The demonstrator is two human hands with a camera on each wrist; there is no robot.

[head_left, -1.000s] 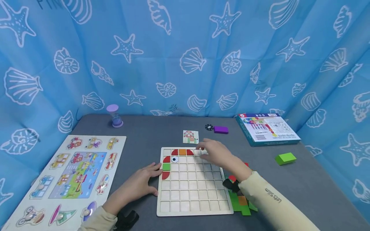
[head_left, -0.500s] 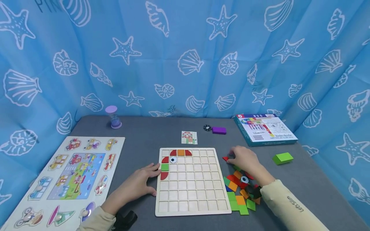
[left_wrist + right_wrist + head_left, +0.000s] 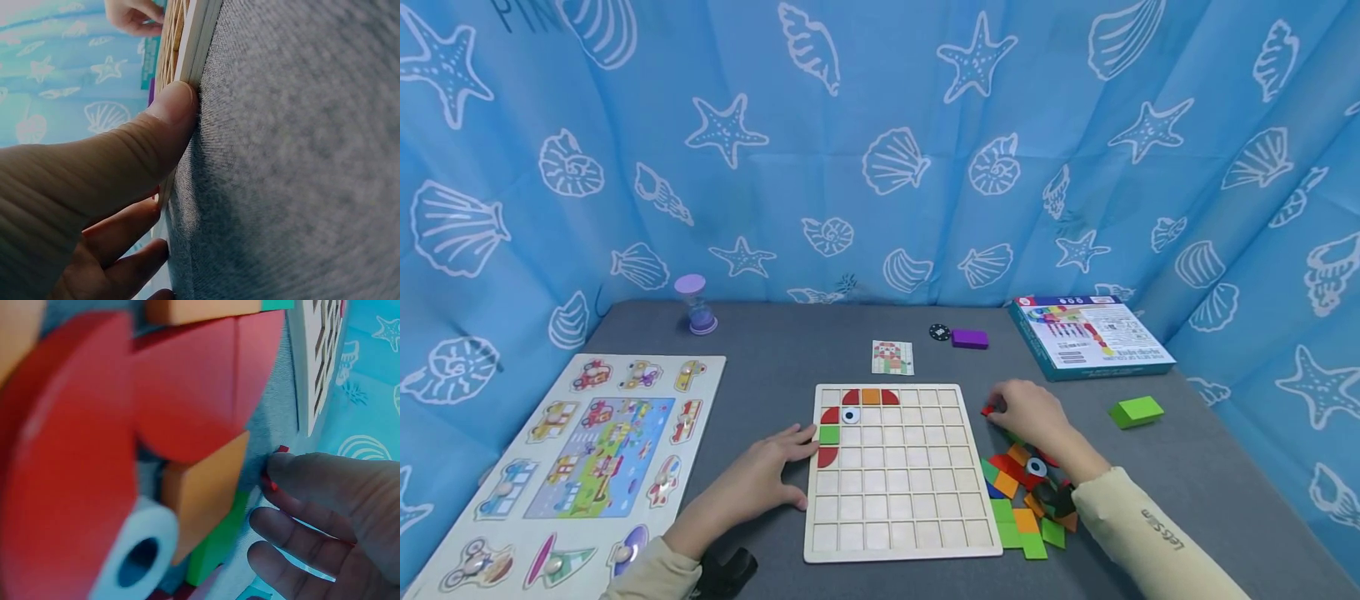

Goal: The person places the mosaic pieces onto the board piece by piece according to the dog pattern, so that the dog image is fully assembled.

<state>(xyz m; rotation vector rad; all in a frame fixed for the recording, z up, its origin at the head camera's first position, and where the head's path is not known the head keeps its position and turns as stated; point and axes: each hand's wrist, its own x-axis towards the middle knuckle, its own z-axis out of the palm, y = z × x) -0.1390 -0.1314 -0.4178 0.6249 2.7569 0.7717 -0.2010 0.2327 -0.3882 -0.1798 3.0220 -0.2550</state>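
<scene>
Head: high, forward-down; wrists: low, close; all share board [image 3: 898,482].

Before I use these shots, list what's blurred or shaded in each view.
Head: board crisp, picture card too small to read; left wrist: grey tabletop soft at right, shadowed beside the left hand; right wrist: nearest red piece blurred, right hand dim.

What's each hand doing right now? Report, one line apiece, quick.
Left hand: open, touching the left edge of the grid board.
Right hand: closed, pinching a small red piece between thumb and finger.
</scene>
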